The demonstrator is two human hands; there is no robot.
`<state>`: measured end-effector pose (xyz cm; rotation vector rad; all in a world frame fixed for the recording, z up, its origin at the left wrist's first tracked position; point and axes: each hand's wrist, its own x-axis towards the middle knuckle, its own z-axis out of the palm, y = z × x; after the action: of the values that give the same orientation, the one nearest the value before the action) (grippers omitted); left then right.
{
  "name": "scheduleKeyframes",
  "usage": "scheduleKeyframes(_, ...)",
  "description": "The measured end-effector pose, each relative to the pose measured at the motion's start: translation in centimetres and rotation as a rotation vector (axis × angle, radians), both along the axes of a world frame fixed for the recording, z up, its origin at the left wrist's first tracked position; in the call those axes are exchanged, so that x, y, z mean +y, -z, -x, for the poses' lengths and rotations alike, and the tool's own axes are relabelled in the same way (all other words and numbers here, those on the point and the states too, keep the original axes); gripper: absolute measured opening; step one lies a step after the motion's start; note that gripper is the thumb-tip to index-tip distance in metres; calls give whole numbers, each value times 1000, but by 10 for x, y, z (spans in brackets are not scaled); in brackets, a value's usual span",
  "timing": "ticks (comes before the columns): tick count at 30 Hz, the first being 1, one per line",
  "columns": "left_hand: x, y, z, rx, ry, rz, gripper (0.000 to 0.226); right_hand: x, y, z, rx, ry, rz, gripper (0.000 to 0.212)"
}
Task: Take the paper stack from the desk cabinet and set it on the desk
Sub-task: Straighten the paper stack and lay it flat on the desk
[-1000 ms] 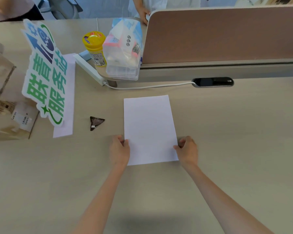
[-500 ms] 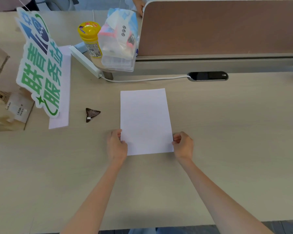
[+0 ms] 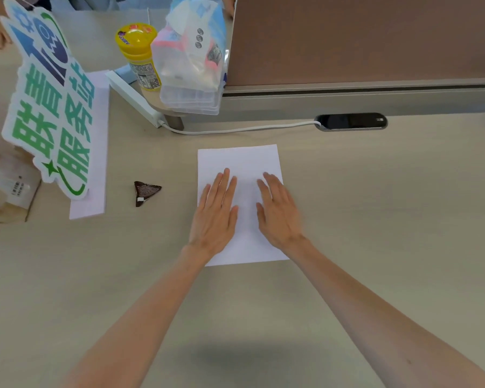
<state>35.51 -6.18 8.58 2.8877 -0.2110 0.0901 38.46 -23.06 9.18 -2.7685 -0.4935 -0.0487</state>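
Note:
The white paper stack [image 3: 240, 161] lies flat on the beige desk [image 3: 375, 219], its long side running away from me. My left hand [image 3: 216, 217] rests palm down on the stack's left half, fingers straight and slightly apart. My right hand [image 3: 277, 214] lies flat on the right half in the same way. Neither hand grips the paper. The desk cabinet is not in view.
A small dark triangular wrapper [image 3: 144, 191] lies left of the stack. Further left stands a green and blue cut-out sign [image 3: 48, 107] over a white sheet [image 3: 93, 163]. Behind are a yellow jar [image 3: 139, 54], a plastic bag of items [image 3: 192, 60], a white power strip [image 3: 132, 98], a brown partition [image 3: 361, 37] and a black cable port [image 3: 350, 121].
Both hands let go of the stack's near side edges and moved forward onto its top, now lying flat with fingers spread. The paper stayed on the desk.

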Motion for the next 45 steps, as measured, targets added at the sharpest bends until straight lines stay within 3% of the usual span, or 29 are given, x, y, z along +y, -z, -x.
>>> scheduleKeyframes(7,4,42,-3,71,-15,-95,60,-7,43,-18,133,-220,148,61)
scheduleKeyframes(22,6,41,-5,100,-52,-142,59,-10,43,-24,92,-226,131,59)
scheduleKeyframes(28,8,8,-52,-26,-45,-135,44,0,14,-63,26,-210,115,45)
scheduleKeyframes(34,21,19,-107,23,44,-85,61,18,15,-111,88,-153,145,65)
scheduleKeyframes(37,29,38,-112,49,63,-95,69,16,29,-122,95,-191,191,65)
scheduleKeyframes(45,31,53,-111,64,19,-72,63,11,52,-124,54,-194,169,60)
